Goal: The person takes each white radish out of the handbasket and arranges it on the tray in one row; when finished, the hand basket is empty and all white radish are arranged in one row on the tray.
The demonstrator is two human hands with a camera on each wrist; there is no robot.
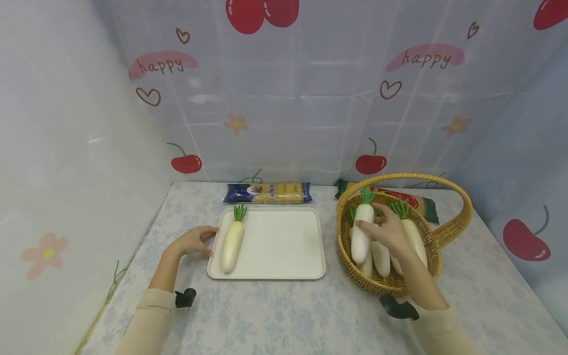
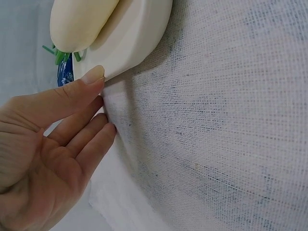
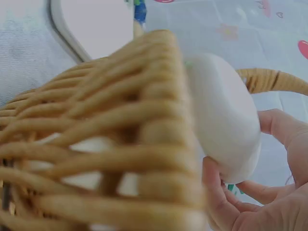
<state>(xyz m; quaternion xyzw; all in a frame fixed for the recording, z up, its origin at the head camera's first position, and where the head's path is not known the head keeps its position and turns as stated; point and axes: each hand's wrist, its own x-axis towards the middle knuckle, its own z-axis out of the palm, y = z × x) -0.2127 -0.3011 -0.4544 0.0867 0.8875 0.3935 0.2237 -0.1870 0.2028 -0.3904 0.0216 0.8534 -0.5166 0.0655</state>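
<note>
There, the right hand (image 1: 391, 231) had its fingers round a smooth, green-topped white radish (image 1: 361, 241), long axis up-frame, right of centre; the rectangular white tray (image 1: 279, 241) lay leftward, the left hand (image 1: 192, 241) touching, fingers loose.

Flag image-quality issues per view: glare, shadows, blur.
Head: streaks of glare on the backdrop, otherwise fairly even light. Left wrist: scene tilted sideways, soft shadow on the cloth beside the tray, its weave readable. Right wrist: near side of the basket blurred close to the lens; held radish bright.
</note>
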